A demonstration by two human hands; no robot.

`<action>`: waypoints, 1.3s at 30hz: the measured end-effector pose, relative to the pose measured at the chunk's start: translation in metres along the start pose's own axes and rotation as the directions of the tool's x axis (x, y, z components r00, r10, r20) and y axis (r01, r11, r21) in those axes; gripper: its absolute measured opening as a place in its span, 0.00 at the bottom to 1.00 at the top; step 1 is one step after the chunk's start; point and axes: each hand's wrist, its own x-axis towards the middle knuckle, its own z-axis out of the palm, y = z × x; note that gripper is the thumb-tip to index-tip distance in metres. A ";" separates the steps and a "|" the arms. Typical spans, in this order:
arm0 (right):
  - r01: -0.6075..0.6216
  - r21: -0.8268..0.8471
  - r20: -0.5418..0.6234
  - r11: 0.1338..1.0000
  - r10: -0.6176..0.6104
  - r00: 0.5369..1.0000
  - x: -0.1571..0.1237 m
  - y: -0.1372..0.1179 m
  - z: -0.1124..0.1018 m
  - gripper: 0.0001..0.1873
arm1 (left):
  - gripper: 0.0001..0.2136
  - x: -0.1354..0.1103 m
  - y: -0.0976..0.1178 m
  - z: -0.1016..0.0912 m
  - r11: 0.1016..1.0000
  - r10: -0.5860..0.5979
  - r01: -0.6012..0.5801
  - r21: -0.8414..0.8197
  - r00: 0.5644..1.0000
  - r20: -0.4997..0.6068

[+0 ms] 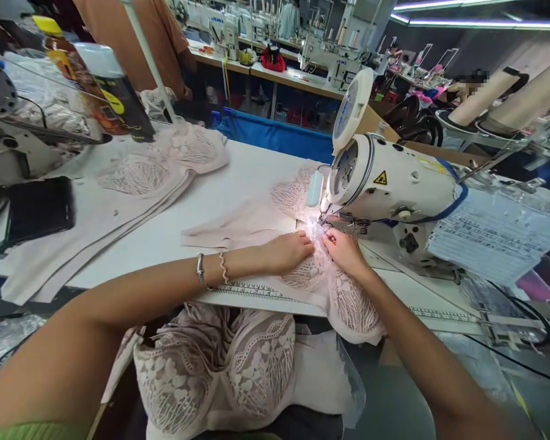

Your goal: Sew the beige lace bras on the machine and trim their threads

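Observation:
A pale pink lace garment piece lies on the white table under the needle of a white sewing machine. My left hand rests on the lace just left of the needle, fingers curled and pressed on the fabric. My right hand sits right of the needle, its fingers pinched on the lace edge beside the lit presser foot. Two bracelets circle my left wrist. More lace pieces hang over the table edge into my lap.
A stack of pink lace pieces lies at the back left. A black phone sits at the left edge, bottles behind it. A printed sheet hangs right of the machine. A person in orange stands behind.

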 end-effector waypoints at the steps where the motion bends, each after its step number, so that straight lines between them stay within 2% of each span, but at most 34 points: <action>1: -0.006 0.010 -0.013 1.000 0.006 1.000 -0.001 0.000 0.001 0.12 | 0.15 0.003 -0.001 -0.001 1.000 -0.008 0.008 -0.007 1.000 0.016; 5: -0.045 0.029 -0.094 0.999 0.048 0.994 -0.009 0.001 0.006 0.08 | 0.16 0.012 0.003 0.001 0.999 -0.038 0.038 0.000 0.997 0.068; 8: -0.048 0.038 -0.121 0.998 0.052 0.991 -0.014 0.001 0.010 0.07 | 0.20 0.011 0.011 0.008 1.000 -0.020 0.020 0.008 0.996 0.088; 12: -0.027 0.039 -0.138 0.999 0.032 0.990 -0.017 0.001 0.012 0.06 | 0.22 0.007 0.019 0.014 1.000 0.005 -0.005 0.004 0.997 0.071; 16: 0.002 0.041 -0.182 0.999 0.006 0.983 -0.020 0.004 0.015 0.05 | 0.25 0.007 0.016 0.015 0.999 0.025 -0.027 0.026 0.996 0.090; 20: 0.107 0.027 -0.238 0.994 -0.097 0.966 -0.022 0.003 0.016 0.01 | 0.26 0.008 0.011 0.015 0.995 0.072 -0.077 0.066 0.994 0.076; 24: 0.280 -0.089 -0.306 0.956 -0.293 0.906 -0.023 -0.001 0.016 0.09 | 0.23 0.007 0.008 0.012 0.997 0.070 -0.072 0.034 0.996 0.063; 28: 0.366 -0.162 -0.266 0.916 -0.398 0.878 -0.025 -0.002 0.015 0.16 | 0.20 0.008 0.005 0.007 0.996 0.072 -0.075 0.052 0.996 0.060; 33: 0.401 -0.241 -0.268 0.884 -0.457 0.848 -0.027 -0.001 0.014 0.18 | 0.21 0.009 0.002 0.002 0.994 0.094 -0.096 0.058 0.995 0.033; 39: 0.351 -0.288 -0.184 0.891 -0.411 0.893 -0.029 -0.001 0.014 0.19 | 0.20 0.009 -0.001 -0.001 0.995 0.081 -0.083 0.059 0.996 0.033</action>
